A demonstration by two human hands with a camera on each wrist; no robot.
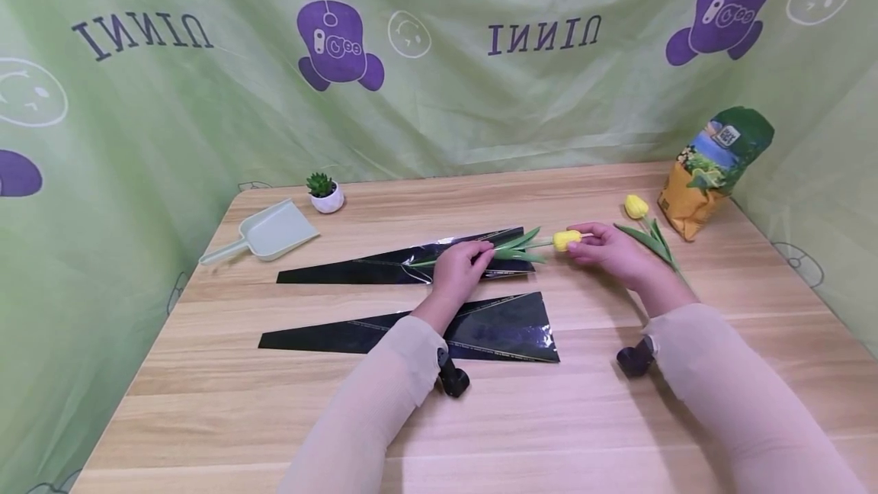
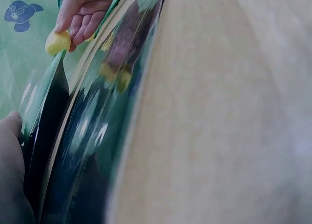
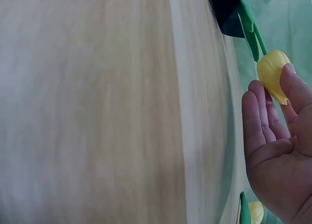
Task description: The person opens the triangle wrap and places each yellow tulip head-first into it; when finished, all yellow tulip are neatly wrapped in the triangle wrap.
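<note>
A yellow tulip (image 1: 566,241) lies with its stem and part of its green leaves inside the far black flower sleeve (image 1: 343,271), its bloom outside the wide end. My right hand (image 1: 610,250) pinches the bloom between thumb and fingers, as the right wrist view also shows. At the sleeve's mouth my left hand (image 1: 461,269) grips the film beside the leaves; its fingertips are partly hidden. In the left wrist view the left thumb (image 2: 10,129) lies at the sleeve's raised edge. A second black flower sleeve (image 1: 507,326) lies flat, nearer to me.
Another yellow tulip (image 1: 636,206) lies on the right, behind my right hand. A green and orange bag (image 1: 713,174) stands at the back right. A pale dustpan (image 1: 277,231) and a small potted succulent (image 1: 326,195) are at the back left. Green cloth (image 1: 453,113) hangs behind the table.
</note>
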